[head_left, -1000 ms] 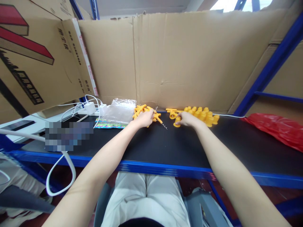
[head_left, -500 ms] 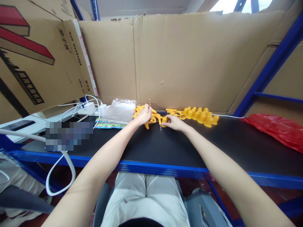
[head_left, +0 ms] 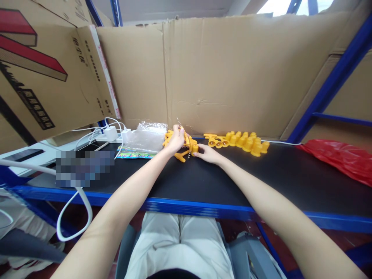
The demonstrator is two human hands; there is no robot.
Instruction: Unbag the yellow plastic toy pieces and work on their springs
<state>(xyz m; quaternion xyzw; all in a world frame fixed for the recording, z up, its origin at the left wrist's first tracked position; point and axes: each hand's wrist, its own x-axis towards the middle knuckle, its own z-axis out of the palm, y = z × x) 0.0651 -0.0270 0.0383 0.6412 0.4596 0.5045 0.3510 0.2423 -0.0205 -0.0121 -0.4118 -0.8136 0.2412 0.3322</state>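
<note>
Black tabletop (head_left: 203, 182) stretches between blue edge (head_left: 200, 207) and hands (head_left: 176, 142) at yellow pieces (head_left: 194, 148).

L to R on surface (head_left: 209, 184): plastic bags (head_left: 145, 140), corkscrew pile (head_left: 180, 157), caps (head_left: 248, 145), red-bag-free wording aside, plastic sheet (head_left: 340, 159) far R. Adapters (head_left: 110, 133) L of bags; cardbd panel (head_left: 238, 77) bhd pile & caps.

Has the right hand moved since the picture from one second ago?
Yes, to the left: the right hand is now farther from the red plastic bag and nearer the clear plastic packaging.
</note>
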